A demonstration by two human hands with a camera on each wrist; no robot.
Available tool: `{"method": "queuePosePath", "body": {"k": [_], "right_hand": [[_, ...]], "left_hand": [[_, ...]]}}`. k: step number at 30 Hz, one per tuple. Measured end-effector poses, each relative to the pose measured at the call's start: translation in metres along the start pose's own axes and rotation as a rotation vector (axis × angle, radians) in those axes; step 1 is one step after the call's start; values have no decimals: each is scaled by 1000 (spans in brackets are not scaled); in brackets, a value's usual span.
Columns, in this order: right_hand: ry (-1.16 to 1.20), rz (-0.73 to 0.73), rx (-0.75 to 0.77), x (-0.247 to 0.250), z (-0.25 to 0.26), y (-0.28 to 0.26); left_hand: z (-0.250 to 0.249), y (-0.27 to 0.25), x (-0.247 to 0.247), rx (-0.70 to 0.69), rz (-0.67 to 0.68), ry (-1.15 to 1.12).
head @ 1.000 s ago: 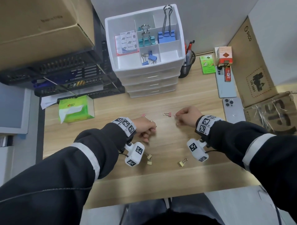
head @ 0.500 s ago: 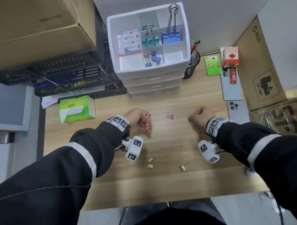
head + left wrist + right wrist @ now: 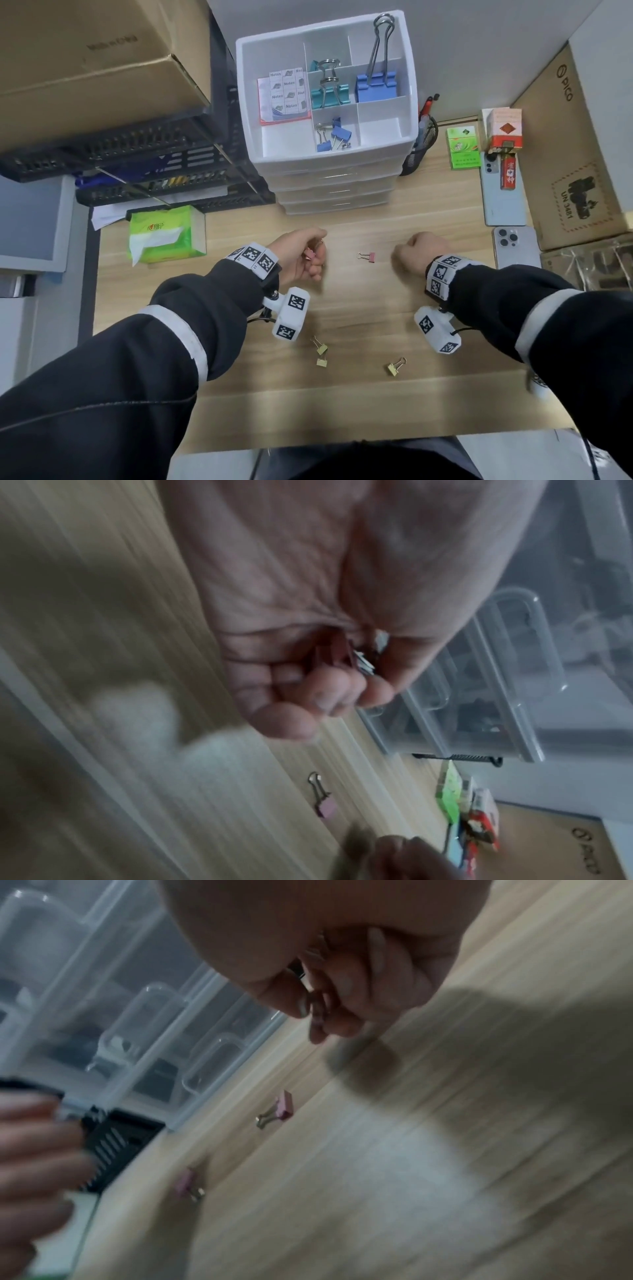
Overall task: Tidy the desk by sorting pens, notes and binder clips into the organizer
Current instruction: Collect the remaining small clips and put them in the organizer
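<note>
My left hand (image 3: 298, 251) hovers over the desk with its fingers curled round a small pink binder clip (image 3: 310, 255), whose metal loops show in the palm (image 3: 363, 660). To the right, my right hand (image 3: 416, 251) is a fist, and its thumb and fingers pinch a small binder clip (image 3: 316, 1010). Between the hands a pink binder clip (image 3: 367, 256) lies on the wood. Three gold binder clips (image 3: 321, 349) lie nearer me. The white organizer (image 3: 409, 113) stands behind, holding notes, teal and blue clips.
A green tissue pack (image 3: 164, 236) sits left of the hands. Black trays (image 3: 144, 164) and a cardboard box stand at the back left. A mesh pen cup (image 3: 419, 150), small boxes and two phones (image 3: 513, 245) line the right side beside a cardboard box.
Both hands have risen from the desk with small clips in their fingers. The right hand drew to the right, away from the pink clip lying on the desk.
</note>
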State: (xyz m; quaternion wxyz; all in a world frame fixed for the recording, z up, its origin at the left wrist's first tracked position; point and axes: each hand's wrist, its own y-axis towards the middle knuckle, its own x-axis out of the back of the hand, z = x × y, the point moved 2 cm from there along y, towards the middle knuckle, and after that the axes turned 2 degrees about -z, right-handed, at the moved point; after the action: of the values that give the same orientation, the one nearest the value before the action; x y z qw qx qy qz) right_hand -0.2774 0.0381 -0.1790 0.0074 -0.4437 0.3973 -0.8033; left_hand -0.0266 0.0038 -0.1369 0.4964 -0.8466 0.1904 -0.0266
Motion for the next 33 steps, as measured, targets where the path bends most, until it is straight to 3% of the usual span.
{"method": "queuePosePath", "body": {"k": [4,6,8,10,14,17,21,24,30,33], "right_hand": [[284,192,-44,-3,12,6],[711,396,-209,-13,14,6],[977,528,-287,-17,15,8],[1006,529,-249,-18,20,7],[635,213,45,-16,30,7],[347,86,176,-18,29,4],[-12,87,368,-25,24,11],[-186,37,472,-32,19,15],[-258,72,523,-35,22,15],[-115,118,430,-31,24,15]], "left_hand": [[5,5,8,11,-125,102],[9,9,13,9,-156,138],[12,12,19,0,-187,176],[13,14,22,-19,-212,215],[9,20,23,-61,-264,352],[9,29,27,-178,-375,671],[16,33,29,-298,-318,1117],[19,37,30,-318,-252,1246],[18,47,31,-377,-243,1346],[16,50,33,-397,-243,1411]]}}
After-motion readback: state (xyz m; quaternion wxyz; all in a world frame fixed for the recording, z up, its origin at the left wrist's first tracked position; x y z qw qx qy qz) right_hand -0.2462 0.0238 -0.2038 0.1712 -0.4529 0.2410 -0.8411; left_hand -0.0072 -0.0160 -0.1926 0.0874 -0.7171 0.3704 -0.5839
